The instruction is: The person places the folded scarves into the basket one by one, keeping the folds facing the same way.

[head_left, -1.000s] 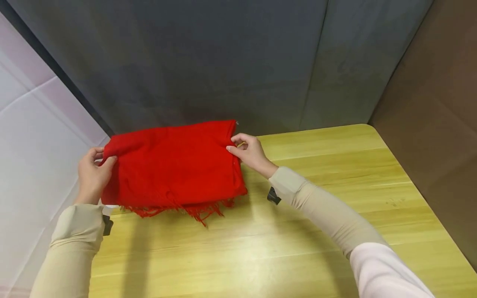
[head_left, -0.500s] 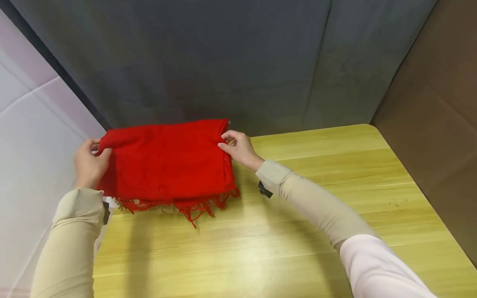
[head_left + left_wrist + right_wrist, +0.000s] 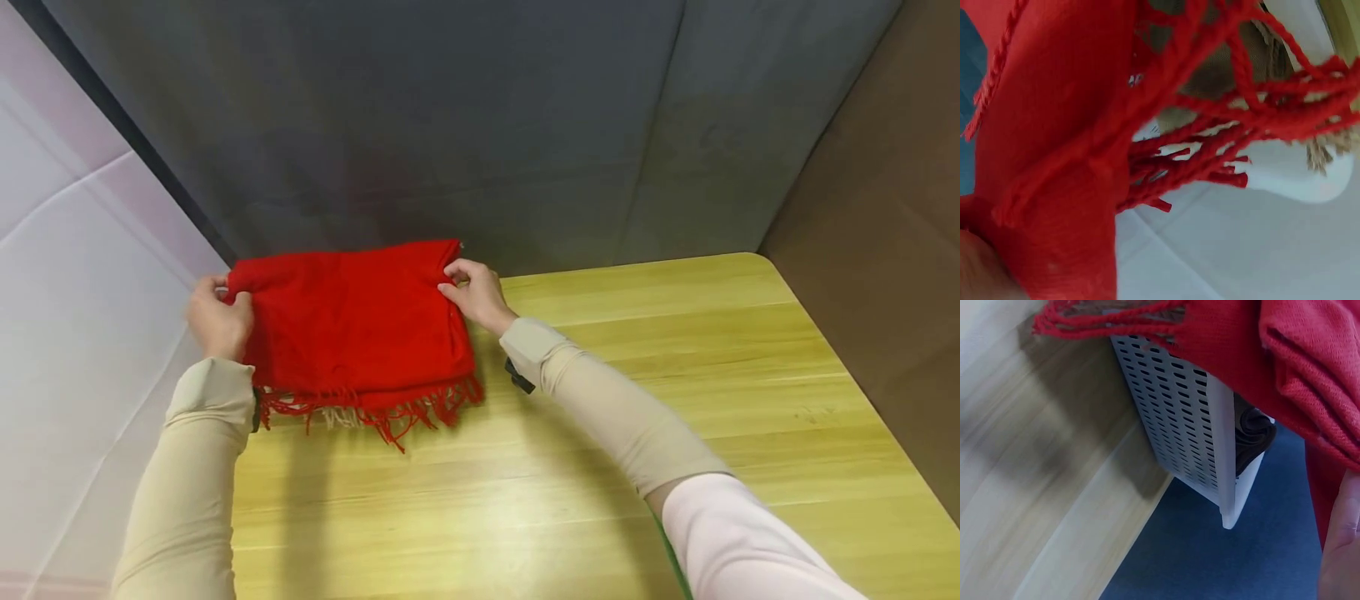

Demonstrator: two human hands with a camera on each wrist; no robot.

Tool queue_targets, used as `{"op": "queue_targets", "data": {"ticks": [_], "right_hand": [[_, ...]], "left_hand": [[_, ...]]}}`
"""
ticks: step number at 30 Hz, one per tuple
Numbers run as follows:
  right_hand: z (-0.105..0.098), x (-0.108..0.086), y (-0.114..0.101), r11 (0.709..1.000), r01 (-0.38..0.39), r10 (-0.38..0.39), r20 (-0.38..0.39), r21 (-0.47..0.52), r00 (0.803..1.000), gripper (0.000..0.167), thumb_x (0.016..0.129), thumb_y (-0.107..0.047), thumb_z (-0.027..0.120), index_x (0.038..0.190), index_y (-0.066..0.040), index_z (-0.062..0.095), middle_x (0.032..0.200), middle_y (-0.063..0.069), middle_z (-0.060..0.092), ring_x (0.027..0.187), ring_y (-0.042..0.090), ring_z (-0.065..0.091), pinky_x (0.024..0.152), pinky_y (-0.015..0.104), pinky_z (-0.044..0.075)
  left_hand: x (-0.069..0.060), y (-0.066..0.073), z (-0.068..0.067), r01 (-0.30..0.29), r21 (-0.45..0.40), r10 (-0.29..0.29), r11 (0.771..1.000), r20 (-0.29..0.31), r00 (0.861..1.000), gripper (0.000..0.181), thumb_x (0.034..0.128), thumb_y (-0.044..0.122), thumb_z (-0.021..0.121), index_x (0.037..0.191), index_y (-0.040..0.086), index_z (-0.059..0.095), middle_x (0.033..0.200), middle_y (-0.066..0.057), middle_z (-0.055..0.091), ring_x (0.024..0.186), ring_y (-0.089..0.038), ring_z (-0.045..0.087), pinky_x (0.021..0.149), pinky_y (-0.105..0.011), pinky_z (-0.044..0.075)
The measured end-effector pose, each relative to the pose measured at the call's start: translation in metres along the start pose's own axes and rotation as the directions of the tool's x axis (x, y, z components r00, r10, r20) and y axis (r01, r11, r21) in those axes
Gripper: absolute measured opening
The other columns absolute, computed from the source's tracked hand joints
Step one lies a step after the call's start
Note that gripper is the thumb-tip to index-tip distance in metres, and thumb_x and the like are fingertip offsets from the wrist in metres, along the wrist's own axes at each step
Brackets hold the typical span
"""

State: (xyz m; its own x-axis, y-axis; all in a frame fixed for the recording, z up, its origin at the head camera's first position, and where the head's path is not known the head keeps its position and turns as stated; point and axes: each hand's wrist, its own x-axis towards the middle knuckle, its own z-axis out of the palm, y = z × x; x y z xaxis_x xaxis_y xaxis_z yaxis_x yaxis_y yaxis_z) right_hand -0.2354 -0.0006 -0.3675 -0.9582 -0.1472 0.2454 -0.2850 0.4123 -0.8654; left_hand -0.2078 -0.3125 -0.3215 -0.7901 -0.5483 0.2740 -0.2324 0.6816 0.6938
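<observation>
A folded red fringed scarf (image 3: 352,321) is stretched between my two hands at the back left of the table. My left hand (image 3: 221,317) grips its left end, thumb in front and fingers behind. My right hand (image 3: 480,296) pinches the right end near the upper corner. In the right wrist view, the scarf hangs over a white perforated basket (image 3: 1166,406) with dark folded cloth (image 3: 1252,437) inside. Beige fringe (image 3: 341,417) shows below the red tassels in the head view. The scarf hides the basket from the head camera.
The wooden table (image 3: 525,500) stretches to the front and right. A dark grey panel (image 3: 450,125) stands along its back edge. A white panel (image 3: 82,292) borders the left, close to my left hand, and a brown one (image 3: 885,208) the right.
My right hand and the scarf's right end have shifted left. My left hand is slightly farther back and right, so the scarf spans less. Beige fringe has come into view beneath it.
</observation>
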Motion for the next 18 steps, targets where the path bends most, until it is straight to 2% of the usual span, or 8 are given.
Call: {"op": "queue_targets", "data": {"ticks": [3, 7, 11, 14, 18], "right_hand": [[0.001, 0.002, 0.000, 1.000, -0.012, 0.012, 0.008, -0.015, 1.000, 0.019, 0.081, -0.013, 0.065, 0.098, -0.006, 0.063, 0.094, 0.007, 0.062, 0.091, 0.017, 0.056, 0.077, 0.026, 0.044], [0.002, 0.003, 0.001, 0.999, -0.041, 0.041, 0.014, -0.028, 0.999, 0.019, 0.081, -0.013, 0.065, 0.098, -0.006, 0.063, 0.093, 0.006, 0.063, 0.090, 0.017, 0.056, 0.076, 0.026, 0.044], [0.005, 0.005, 0.002, 0.996, -0.059, 0.060, 0.003, -0.065, 0.998, 0.021, 0.081, -0.016, 0.065, 0.100, -0.008, 0.064, 0.092, 0.005, 0.063, 0.086, 0.017, 0.057, 0.073, 0.026, 0.043], [0.007, 0.006, 0.002, 0.994, -0.072, 0.073, 0.004, -0.076, 0.997, 0.022, 0.082, -0.018, 0.064, 0.103, -0.010, 0.064, 0.092, 0.004, 0.063, 0.084, 0.016, 0.057, 0.071, 0.026, 0.044], [0.008, 0.005, 0.001, 0.992, -0.101, 0.102, 0.003, -0.069, 0.995, 0.023, 0.082, -0.018, 0.064, 0.104, -0.011, 0.064, 0.094, 0.003, 0.062, 0.085, 0.015, 0.057, 0.071, 0.027, 0.044]], "left_hand": [[0.000, -0.003, 0.004, 0.018, -0.033, -0.019, 0.999, -0.024, 1.000, 0.027, 0.0818, 0.011, 0.041, 0.104, 0.001, 0.052, 0.078, 0.001, 0.043, 0.073, -0.014, 0.038, 0.063, -0.021, 0.030], [-0.001, -0.009, 0.009, 0.077, -0.083, -0.081, 0.994, -0.046, 0.996, 0.018, 0.0809, 0.009, 0.042, 0.096, 0.005, 0.050, 0.074, 0.002, 0.040, 0.070, -0.011, 0.036, 0.061, -0.020, 0.029], [-0.001, -0.010, 0.015, 0.134, -0.143, -0.147, 0.981, -0.081, 0.986, 0.021, 0.0797, 0.008, 0.042, 0.098, 0.006, 0.052, 0.074, 0.006, 0.040, 0.071, -0.008, 0.038, 0.063, -0.019, 0.031], [0.001, -0.008, 0.019, 0.169, -0.187, -0.186, 0.968, -0.080, 0.979, 0.021, 0.0800, 0.008, 0.043, 0.099, 0.010, 0.053, 0.074, 0.010, 0.039, 0.074, -0.007, 0.039, 0.066, -0.017, 0.032], [0.001, -0.005, 0.019, 0.227, -0.201, -0.239, 0.953, -0.038, 0.970, 0.016, 0.0814, 0.011, 0.046, 0.095, 0.017, 0.053, 0.077, 0.010, 0.042, 0.078, -0.008, 0.042, 0.069, -0.018, 0.032]]}}
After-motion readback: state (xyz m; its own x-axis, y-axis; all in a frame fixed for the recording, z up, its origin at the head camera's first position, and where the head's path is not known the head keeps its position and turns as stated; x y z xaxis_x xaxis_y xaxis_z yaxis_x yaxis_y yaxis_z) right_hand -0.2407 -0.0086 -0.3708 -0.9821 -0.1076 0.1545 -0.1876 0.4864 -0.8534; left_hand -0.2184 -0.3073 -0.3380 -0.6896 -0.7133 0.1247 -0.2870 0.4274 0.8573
